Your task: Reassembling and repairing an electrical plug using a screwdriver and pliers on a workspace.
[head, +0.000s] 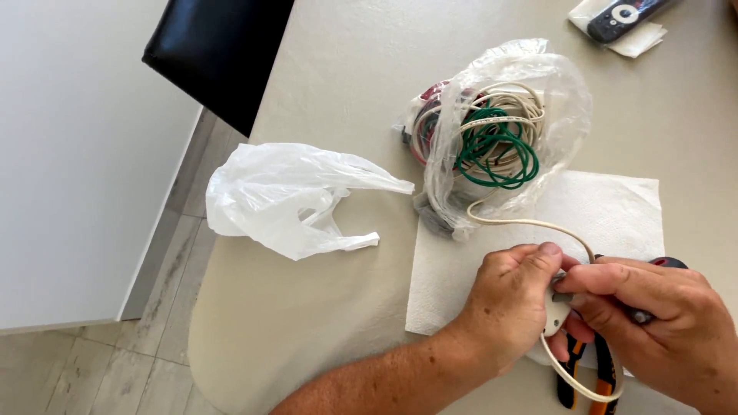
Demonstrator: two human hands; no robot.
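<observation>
A small white plug piece [556,313] is sitting at the lower right of the frame, mostly hidden by fingers. Its cream cable [530,224] is curving up toward the frame's centre and looping below [573,380] near the bottom edge.

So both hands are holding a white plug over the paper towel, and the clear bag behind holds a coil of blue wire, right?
Not quite: the head view shows the coil in the clear bag is green, not blue. The rest stands: the left hand and right hand hold the white plug over the paper towel.
</observation>
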